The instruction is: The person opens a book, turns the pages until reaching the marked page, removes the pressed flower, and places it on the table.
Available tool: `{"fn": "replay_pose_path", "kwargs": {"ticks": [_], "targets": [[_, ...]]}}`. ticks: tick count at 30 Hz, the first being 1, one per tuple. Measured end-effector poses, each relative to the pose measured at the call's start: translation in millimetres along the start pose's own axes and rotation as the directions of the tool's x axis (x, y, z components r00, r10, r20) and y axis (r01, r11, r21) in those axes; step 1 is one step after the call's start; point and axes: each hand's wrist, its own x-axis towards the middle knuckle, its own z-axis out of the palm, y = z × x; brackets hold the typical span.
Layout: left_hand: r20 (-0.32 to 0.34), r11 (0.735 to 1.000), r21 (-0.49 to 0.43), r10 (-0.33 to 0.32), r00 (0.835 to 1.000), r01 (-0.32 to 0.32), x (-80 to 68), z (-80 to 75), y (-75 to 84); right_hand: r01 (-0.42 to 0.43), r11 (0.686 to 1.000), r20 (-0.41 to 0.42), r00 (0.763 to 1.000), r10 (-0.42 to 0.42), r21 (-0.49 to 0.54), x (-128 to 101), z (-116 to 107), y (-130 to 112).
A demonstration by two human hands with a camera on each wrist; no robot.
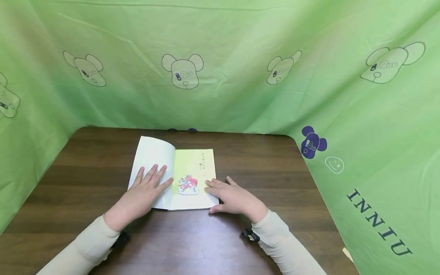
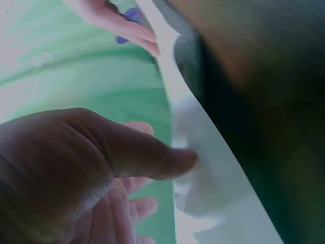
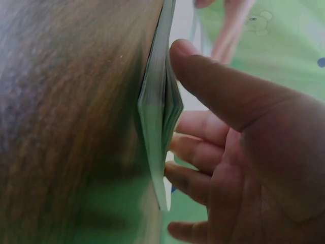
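Note:
A paperback book (image 1: 189,168) lies open on the brown table, its pale yellow right page printed with a small red and blue picture (image 1: 188,184) and a column of characters. The blank white left leaf (image 1: 151,156) curves up near the spine. My left hand (image 1: 139,194) rests on that leaf with fingers spread, the thumb near the spine. Across from it, my right hand (image 1: 235,196) touches the right page at its outer edge, fingers extended and thumb by the lower corner. In the right wrist view, the page block (image 3: 155,117) fans slightly beside the thumb.
The wooden table (image 1: 275,172) reaches back to a green cloth (image 1: 223,103) printed with bear heads, which hangs behind and along both sides. Dark wrist straps (image 1: 251,235) sit at the cream sleeves. A small pale piece (image 1: 347,254) shows at the table's right edge.

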Motion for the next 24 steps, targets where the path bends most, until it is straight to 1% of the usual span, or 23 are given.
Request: {"fn": "replay_pose_path", "kwargs": {"ticks": [4, 9, 12, 14, 16, 18, 19, 21, 24], "targets": [[0.036, 0.999, -0.025, -0.037, 0.999, 0.038, 1.2, 10.2, -6.9, -0.046, 0.999, -0.005, 0.999, 0.046, 0.011, -2, -3, -3], [0.039, 0.998, -0.055, -0.041, 0.998, 0.043, 5.9, 16.4, -10.1, -0.088, 0.996, -0.032, 0.996, 0.087, -0.023, -3, -3, -4], [0.073, 0.994, -0.088, -0.054, 0.996, 0.061, 10.7, 18.0, -9.0, -0.116, 0.992, -0.050, 0.992, 0.114, -0.047, -3, -2, -4], [0.121, 0.987, -0.126, -0.081, 0.989, 0.096, 13.9, 19.0, -7.2, -0.129, 0.990, -0.060, 0.990, 0.125, -0.065, -3, -1, -4], [0.169, 0.976, -0.163, -0.116, 0.979, 0.143, 17.3, 17.1, -3.3, -0.131, 0.988, -0.068, 0.990, 0.126, -0.080, -3, 0, -5], [0.199, 0.964, -0.185, -0.153, 0.968, 0.191, 20.3, 15.7, 0.2, -0.122, 0.988, -0.077, 0.990, 0.115, -0.093, -3, 0, -5], [0.205, 0.958, -0.193, -0.171, 0.964, 0.211, 21.9, 15.6, 1.8, -0.115, 0.988, -0.082, 0.991, 0.107, -0.100, -3, 1, -4], [0.195, 0.952, -0.195, -0.197, 0.961, 0.234, 25.2, 14.6, 5.2, -0.101, 0.988, -0.089, 0.992, 0.091, -0.115, -2, 1, -3], [0.193, 0.941, -0.213, -0.223, 0.955, 0.263, 29.5, 15.4, 9.6, -0.080, 0.988, -0.098, 0.993, 0.067, -0.133, -2, 1, -2]]}}
